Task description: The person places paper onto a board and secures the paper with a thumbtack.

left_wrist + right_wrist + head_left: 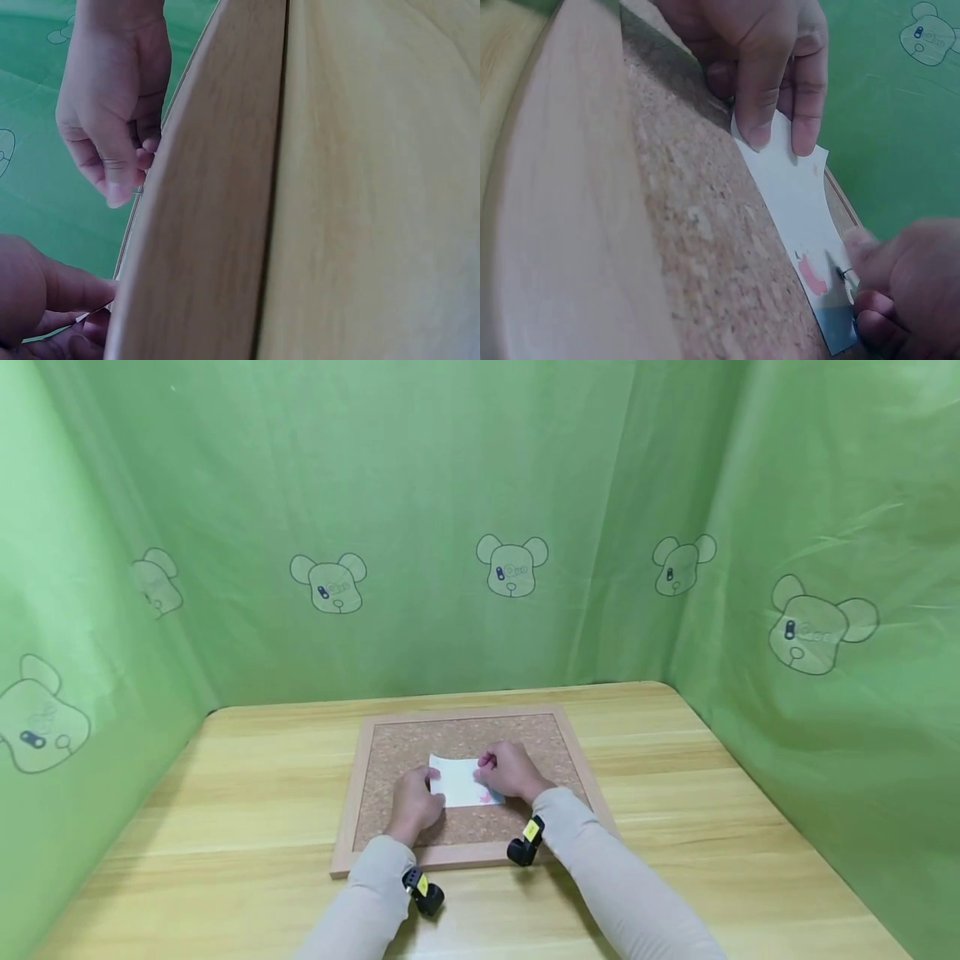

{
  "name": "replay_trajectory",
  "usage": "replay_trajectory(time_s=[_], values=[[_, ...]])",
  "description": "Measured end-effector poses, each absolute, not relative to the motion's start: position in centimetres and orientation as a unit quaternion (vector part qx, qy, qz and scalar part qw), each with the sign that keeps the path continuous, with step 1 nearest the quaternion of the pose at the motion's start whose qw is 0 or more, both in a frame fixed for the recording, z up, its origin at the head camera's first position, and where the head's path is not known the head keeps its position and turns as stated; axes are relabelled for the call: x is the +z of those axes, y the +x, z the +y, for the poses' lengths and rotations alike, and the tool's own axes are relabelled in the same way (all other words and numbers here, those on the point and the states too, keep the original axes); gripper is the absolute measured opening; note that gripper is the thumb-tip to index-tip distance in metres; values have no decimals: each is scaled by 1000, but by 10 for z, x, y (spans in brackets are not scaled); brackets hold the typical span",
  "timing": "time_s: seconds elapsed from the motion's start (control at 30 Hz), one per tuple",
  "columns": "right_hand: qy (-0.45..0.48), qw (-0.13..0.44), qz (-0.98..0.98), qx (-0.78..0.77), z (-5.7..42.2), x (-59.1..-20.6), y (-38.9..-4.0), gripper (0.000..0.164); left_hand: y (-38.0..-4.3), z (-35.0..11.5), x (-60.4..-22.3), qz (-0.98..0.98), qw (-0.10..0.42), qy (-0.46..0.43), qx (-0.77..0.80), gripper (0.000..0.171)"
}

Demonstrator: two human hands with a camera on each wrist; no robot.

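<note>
A white paper card [457,782] with a pink print and a blue corner lies over the cork board [397,741]. My left hand [415,800] pinches the card's left end, the thumb on its upper face. Over the card's right part, my right hand [512,770] holds a small thin pin [845,276] between thumb and fingers, its point near the pink print. In the left wrist view both hands show beyond the frame edge; most of the card is hidden there. I cannot tell whether the pin touches the paper.
The board's light wooden frame [349,827] surrounds the cork and lies flat on a wood-grain table [247,810]. Green curtains [420,485] printed with bear heads enclose the table at the back and both sides. A small black camera is strapped to each wrist.
</note>
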State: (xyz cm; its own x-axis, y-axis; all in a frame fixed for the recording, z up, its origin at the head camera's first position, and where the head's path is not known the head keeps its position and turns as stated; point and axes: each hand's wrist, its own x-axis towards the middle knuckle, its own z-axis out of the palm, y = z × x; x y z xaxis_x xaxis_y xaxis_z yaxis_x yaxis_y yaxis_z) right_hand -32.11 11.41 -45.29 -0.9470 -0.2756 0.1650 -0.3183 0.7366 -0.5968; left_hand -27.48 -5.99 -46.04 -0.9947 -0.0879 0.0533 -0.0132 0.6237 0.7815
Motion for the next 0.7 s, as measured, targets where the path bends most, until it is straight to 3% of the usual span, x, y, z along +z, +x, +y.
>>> replay_trajectory(time_s=[0.4,0.7], values=[[158,5,-940,303,109,-453,-324,14,-274,-60,-459,-903,52,22,-426,32],[176,33,-943,279,107,-450,-332,12,-275,-60,-461,-904,57,16,-423,32]])
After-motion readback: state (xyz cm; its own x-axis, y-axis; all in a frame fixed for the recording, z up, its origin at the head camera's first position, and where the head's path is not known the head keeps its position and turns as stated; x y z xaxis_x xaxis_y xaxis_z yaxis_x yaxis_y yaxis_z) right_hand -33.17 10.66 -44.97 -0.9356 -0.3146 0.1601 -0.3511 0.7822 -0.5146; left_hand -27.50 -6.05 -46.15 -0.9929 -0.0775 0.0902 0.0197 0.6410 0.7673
